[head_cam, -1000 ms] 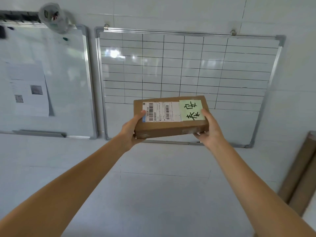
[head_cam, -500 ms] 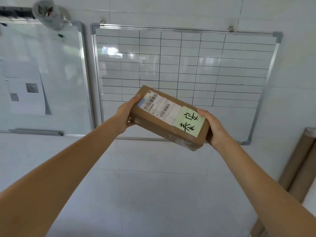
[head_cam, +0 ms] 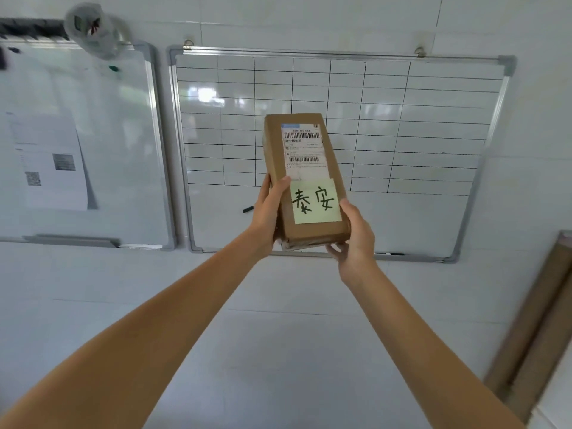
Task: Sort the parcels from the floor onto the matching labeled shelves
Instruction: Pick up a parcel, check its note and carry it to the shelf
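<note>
White tiled wall and a gridded whiteboard (head_cam: 402, 119) fill the background. Both hands clamp the parcel (head_cam: 305, 181) at its near end, left hand (head_cam: 267, 212) and right hand (head_cam: 356, 236) on opposite sides, holding it lengthwise in the air before the board. Gripped only at that end, the far end could dip and slip free. Its yellow note (head_cam: 315, 201) reads 泰安; the shipping label (head_cam: 305, 150) shows barcodes, its print too small to read.
</note>
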A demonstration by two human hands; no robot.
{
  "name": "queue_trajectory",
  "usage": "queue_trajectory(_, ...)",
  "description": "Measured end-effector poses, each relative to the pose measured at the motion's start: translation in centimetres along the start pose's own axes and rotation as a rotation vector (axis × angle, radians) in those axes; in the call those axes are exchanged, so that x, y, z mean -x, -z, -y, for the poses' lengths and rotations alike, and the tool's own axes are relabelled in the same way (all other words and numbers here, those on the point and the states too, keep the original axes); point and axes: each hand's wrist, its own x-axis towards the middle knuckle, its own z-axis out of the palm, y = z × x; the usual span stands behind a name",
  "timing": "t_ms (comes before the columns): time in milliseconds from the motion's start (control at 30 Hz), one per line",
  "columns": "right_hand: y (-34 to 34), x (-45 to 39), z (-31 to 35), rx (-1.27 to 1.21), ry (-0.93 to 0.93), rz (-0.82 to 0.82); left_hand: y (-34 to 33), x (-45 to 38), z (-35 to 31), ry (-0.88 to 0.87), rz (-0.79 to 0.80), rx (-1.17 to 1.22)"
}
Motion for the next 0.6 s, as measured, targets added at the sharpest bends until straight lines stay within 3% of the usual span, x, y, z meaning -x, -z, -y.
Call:
queue_trajectory(167,0.2,-0.9,3.4,0.143,0.147,0.210,0.3,0.6,-0.5,-0.070,0.189,-0.158)
queue_trajectory(267,-0.3,-0.9,4.3,0.075,0.298,0.263,-1.1,1.3,-0.5,-0.098,0.197,-0.146)
queue_trajectory(433,-0.1,-0.5,3.5,0.025,0.337,0.264,-1.5,1.8,-1.1,-0.157,0.151,-0.095)
queue_trajectory(600,0.5,-0.4,2.8,0.102,0.327,0.322,-1.3,2.2,-0.3,-0.161,0.263,-0.136)
